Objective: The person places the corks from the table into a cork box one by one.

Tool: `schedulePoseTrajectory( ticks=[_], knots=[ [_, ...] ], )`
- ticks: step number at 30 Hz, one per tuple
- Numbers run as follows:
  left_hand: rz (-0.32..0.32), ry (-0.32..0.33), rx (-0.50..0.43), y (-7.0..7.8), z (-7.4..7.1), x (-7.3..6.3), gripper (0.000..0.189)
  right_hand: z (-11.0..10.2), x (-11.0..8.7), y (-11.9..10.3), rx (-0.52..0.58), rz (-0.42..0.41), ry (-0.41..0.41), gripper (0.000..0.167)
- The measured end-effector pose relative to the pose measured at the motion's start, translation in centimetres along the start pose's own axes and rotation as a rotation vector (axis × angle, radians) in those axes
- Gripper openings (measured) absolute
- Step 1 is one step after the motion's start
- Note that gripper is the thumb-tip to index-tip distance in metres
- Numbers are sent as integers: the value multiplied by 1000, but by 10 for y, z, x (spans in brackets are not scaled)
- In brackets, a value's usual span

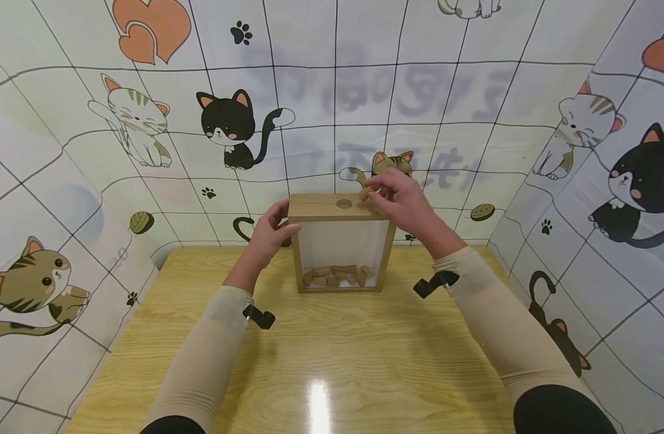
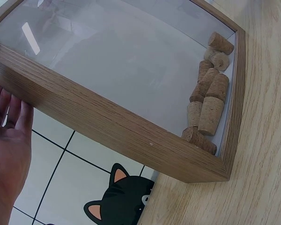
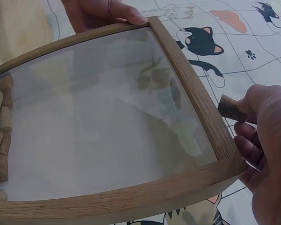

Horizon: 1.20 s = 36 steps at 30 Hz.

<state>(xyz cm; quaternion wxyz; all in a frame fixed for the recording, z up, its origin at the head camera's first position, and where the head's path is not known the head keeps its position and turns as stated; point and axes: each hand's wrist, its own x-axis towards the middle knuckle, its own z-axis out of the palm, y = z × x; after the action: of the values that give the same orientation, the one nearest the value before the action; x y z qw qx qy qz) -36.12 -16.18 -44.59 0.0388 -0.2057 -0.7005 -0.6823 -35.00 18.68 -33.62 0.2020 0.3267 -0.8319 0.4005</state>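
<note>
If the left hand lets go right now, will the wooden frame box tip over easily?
Probably it could tip. The wooden frame box stands upright on a narrow edge on the table, and the left hand steadies its side. The corks lying at the bottom likely add little weight. Its clear front pane looks fragile, so a fall may crack it.

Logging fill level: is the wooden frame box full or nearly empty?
Nearly empty: the wooden frame box holds only a small pile of corks along its bottom; clear space above.
</note>
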Motion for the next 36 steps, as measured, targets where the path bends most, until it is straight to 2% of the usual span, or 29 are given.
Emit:
schedulePoseTrajectory(
  ticks=[9, 19, 25, 36],
  knots=[
    [8, 0, -4, -3, -1, 2, 66, 4, 5, -8, -22, 4, -84, 21],
    [1, 0, 11, -1, -1, 2, 65, 11, 14, -9, -48, -24, -103, 14],
    [1, 5, 14, -2, -1, 2, 64, 15, 16, -11, -52, -42, -135, 16],
    [11, 5, -1, -3, -1, 3, 65, 19, 19, -15, -133, -67, -176, 16]
  ],
)
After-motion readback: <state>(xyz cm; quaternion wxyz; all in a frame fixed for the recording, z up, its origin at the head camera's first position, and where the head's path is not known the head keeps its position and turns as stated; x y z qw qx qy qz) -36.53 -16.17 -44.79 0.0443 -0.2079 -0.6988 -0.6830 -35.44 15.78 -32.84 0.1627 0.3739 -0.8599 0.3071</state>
